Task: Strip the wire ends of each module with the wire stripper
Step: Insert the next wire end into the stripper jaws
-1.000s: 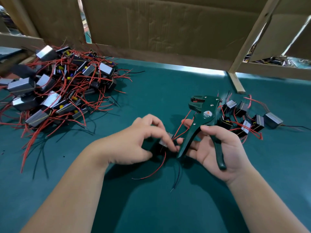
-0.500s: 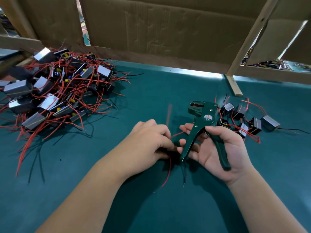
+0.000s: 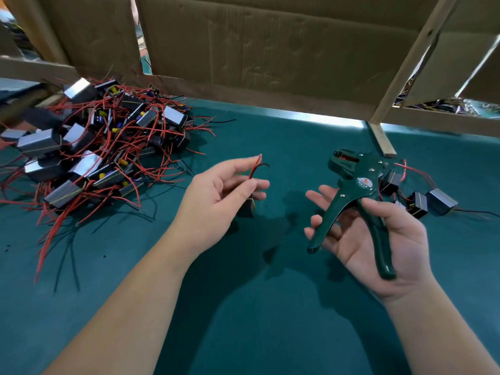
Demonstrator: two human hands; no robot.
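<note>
Module heap (image 3: 108, 147) left — cardboard wall (image 3: 270, 50) behind.

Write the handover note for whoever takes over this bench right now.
Left hand pinches the red and black wires of one module, ends pointing up.
Right hand holds the green wire stripper, handles spread, its head apart from the wires.
Big pile of modules lies far left on the green mat; small group of modules at right, probably the finished ones.
To do: strip the held module's ends, then work through the pile.
</note>
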